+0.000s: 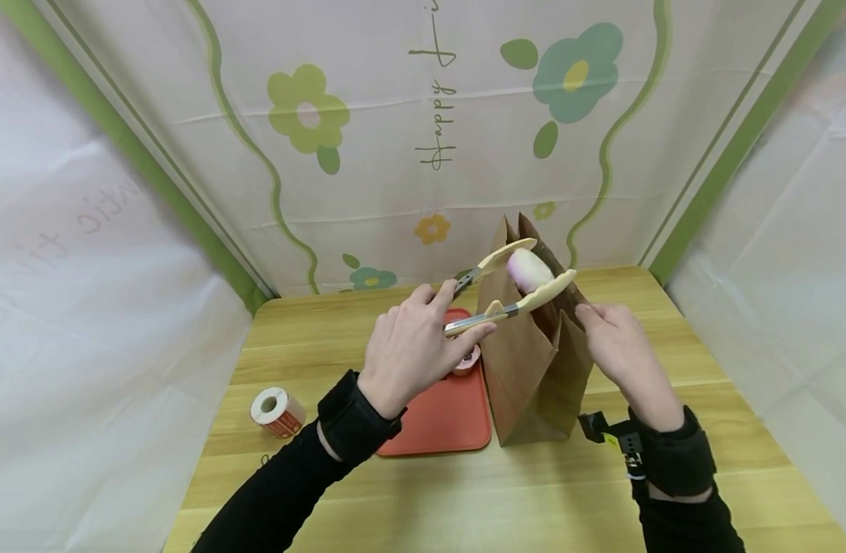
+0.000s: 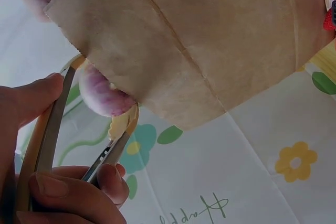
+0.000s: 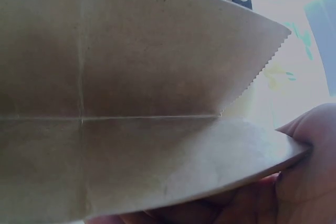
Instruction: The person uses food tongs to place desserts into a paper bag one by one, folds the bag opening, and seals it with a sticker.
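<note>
Brown paper bag point(image 1: 516, 376) stands upright on the wood-grain table point(image 1: 675, 346), just right of the red tray point(image 1: 440, 426). Bag base is just beside the tray's right edge; can't call contact.

Left hand point(image 1: 416, 342): holding the tongs point(image 1: 510, 310), thumb on the near arm, fingers at the far one. Cream scalloped tips are spread around the white-and-purple bun point(image 1: 530, 270), which is at the bag mouth. Left wrist view: bag rim covers part of the bun. Depth inside the mouth, can't tell.

Right hand point(image 1: 619, 342): pinching the right side of the rim. Right wrist view: two paper panels meet at a crease and flare apart toward the zigzag-cut edge; thumb and fingers grip the lower panel's tip.

Clearances: a wide strip of wood shows between bag and right cloth wall point(image 1: 796, 230), with the right forearm crossing its front part. More wood between bag and camera. Rear is tighter: back cloth point(image 1: 375, 169) rises near the bag. On the left, the tongs reach over the tray; a small pink-topped item point(image 1: 467, 361) sits below them, near the bag's side. Label roll point(image 1: 279, 411) is well apart, near the table's left edge.
</note>
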Tool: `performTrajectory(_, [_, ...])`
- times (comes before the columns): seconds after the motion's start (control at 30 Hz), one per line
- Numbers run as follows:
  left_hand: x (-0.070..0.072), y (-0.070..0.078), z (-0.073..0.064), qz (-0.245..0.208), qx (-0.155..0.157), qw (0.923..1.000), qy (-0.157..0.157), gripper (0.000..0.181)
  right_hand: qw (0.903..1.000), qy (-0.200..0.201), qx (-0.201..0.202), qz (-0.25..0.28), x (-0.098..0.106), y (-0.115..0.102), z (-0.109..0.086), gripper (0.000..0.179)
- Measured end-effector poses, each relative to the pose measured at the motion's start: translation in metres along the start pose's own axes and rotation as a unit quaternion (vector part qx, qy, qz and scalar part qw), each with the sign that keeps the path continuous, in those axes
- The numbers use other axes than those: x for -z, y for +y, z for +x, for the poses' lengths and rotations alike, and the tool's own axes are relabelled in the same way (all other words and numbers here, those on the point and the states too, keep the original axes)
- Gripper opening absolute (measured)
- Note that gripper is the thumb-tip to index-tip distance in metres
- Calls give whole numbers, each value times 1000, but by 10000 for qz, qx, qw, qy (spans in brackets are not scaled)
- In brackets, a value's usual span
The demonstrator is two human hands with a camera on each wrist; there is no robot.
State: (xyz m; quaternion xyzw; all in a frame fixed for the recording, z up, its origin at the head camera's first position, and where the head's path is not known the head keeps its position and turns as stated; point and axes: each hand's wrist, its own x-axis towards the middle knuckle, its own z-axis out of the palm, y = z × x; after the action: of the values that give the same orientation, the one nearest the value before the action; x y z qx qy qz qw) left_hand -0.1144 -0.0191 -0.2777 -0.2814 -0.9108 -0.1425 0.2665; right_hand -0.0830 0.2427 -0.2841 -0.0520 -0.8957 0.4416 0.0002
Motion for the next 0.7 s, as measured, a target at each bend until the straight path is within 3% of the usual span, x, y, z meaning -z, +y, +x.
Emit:
performTrajectory(0.43, [2,-1,-3,-75,-9,10000,47,64,10000,-45,-36,-3,-1,1,-2,48])
performTrajectory(0.7, [13,-18,-26,-697,299,9950,651,67,9999,-80,54,-47,1,1,-2,47])
